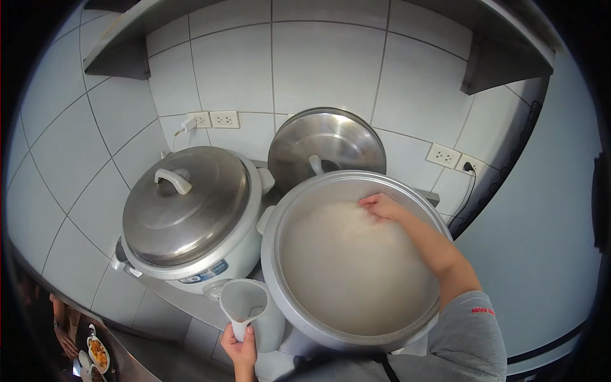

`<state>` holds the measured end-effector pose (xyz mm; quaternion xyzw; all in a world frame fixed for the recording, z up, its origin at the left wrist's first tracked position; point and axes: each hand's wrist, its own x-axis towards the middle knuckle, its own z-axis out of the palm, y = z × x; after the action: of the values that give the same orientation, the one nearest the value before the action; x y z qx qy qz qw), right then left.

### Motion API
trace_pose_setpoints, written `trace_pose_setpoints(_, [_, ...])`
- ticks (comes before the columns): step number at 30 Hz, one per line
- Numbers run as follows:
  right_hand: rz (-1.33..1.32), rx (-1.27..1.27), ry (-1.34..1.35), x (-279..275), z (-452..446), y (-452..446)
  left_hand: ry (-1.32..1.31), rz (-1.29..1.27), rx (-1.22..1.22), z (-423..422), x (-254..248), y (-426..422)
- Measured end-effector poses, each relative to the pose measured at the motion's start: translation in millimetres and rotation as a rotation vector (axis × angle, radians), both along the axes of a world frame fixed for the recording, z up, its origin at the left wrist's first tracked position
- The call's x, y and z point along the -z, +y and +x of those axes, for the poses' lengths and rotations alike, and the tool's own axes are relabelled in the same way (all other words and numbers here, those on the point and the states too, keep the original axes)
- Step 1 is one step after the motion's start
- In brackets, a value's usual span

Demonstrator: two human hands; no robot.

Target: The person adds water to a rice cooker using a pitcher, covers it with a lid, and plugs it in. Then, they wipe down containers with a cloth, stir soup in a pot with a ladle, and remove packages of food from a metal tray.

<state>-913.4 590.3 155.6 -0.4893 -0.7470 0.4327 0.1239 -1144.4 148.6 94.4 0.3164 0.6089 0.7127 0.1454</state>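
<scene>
My left hand (240, 346) grips a translucent plastic pitcher (270, 328) by its near side, fingers and thumb closed on the rim by the spout. The pitcher stands upright beside a large round metal pot (273, 274). Cloudy whitish water (344, 280) fills much of the pot, with a paler patch that looks like rice under the surface. My right hand (380, 207) reaches into the pot near its far side. Its fingers are apart, some dipped in the water, and no held object shows.
Left of the pot stands a rice cooker (216, 270) under its steel lid (191, 216). Another lid (331, 137) leans against the tiled wall. Outlets (443, 155) line the wall below a metal shelf (318, 3). At lower left, another person's hand (65, 340) is near a food dish (98, 353).
</scene>
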Motion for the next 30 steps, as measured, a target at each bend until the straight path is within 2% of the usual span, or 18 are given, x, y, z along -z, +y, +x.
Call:
trace_pose_setpoints(3, [0.737,-0.231,-0.324,16,20,0,-0.068,0.026,0.017,1,1,1])
trace_pose_setpoints(6, [0.472,-0.323,-0.607,31,17,-15,0.053,0.078,0.008,-3,8,5])
trace_pose_setpoints(9, [0.273,-0.263,-0.797,24,4,-61,0.067,0.094,-0.005,-3,11,7])
trace_pose_setpoints(12, [0.253,-0.281,-0.758,15,-9,-101,-0.063,0.035,0.036,0,0,2])
trace_pose_setpoints(15, [0.265,-0.361,-0.732,7,-17,-142,-0.074,0.061,0.056,0,-1,2])
trace_pose_setpoints(18, [0.046,-0.465,-0.714,19,-25,-167,-0.08,0.067,0.048,1,-1,2])
trace_pose_setpoints(21, [0.114,-0.57,-0.684,25,-28,-205,-0.096,0.066,0.069,1,-4,2])
trace_pose_setpoints(24, [0.114,-0.724,-0.505,11,-20,-241,-0.074,0.054,0.059,0,0,2])
trace_pose_setpoints(27, [-0.339,-0.686,-0.198,-17,-13,-265,-0.042,0.053,0.044,0,-1,2])
trace_pose_setpoints(30, [-1.019,-0.675,-0.035,-47,-12,-262,-0.069,0.035,0.041,2,-5,2])
